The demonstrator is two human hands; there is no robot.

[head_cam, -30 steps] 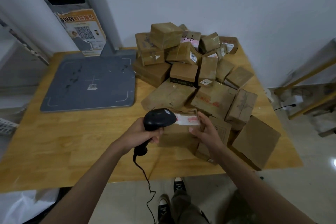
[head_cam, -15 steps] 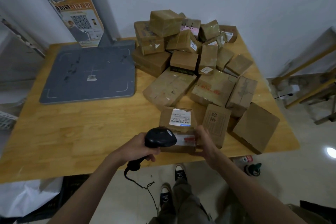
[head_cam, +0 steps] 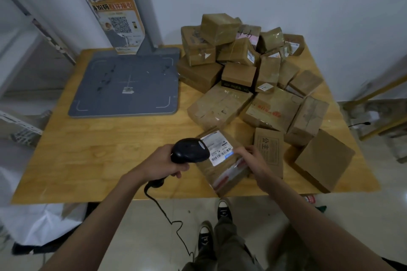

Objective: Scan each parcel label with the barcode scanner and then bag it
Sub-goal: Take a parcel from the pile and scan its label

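Observation:
My left hand (head_cam: 163, 164) grips a black corded barcode scanner (head_cam: 190, 150), its head over the left edge of a white label (head_cam: 219, 148). That label lies on top of a brown taped parcel (head_cam: 226, 168) near the table's front edge, turned at an angle. My right hand (head_cam: 253, 159) holds the parcel's right side, fingers curled over its top edge. Behind it, several brown cardboard parcels (head_cam: 242, 68) are piled at the back right of the wooden table (head_cam: 105, 152).
A grey scanning pad (head_cam: 130, 86) with an upright post (head_cam: 116, 6) stands at the back left. A white bag (head_cam: 41, 222) lies on the floor under the table's left front. More boxes (head_cam: 323, 158) crowd the right edge. My shoes are below the front edge.
The parcel has been turned so its white label faces up and rotated at an angle. The scanner has shifted over the label's left edge.

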